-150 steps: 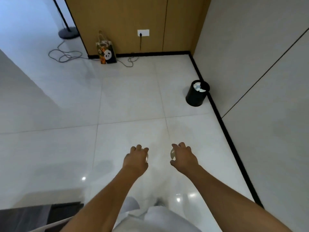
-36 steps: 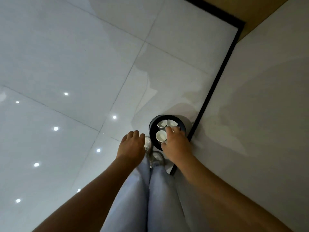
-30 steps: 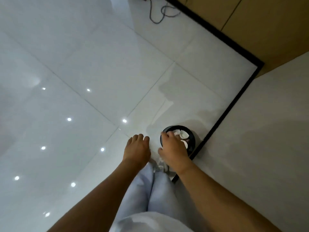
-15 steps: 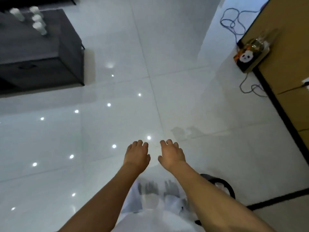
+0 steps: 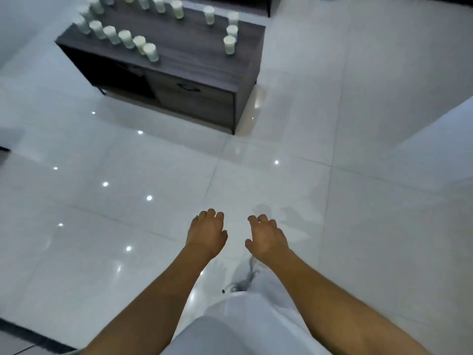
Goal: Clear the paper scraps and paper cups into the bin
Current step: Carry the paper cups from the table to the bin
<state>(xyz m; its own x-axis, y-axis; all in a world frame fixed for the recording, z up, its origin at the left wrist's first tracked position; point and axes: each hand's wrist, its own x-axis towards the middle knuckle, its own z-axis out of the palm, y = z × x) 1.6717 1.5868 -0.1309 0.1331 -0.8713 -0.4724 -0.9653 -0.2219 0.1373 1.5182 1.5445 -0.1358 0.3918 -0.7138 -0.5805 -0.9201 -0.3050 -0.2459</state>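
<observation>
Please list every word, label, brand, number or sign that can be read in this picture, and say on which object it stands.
There are none that can be read.
Paper cups on the dark cabinet: no print can be made out; they are small and blurred.
Cabinet front, floor and clothing: no text visible.

A dark wood cabinet stands far ahead of me on the glossy white tiled floor, its drawer handle facing me. Small ceiling-light reflections dot the tiles at left.
</observation>
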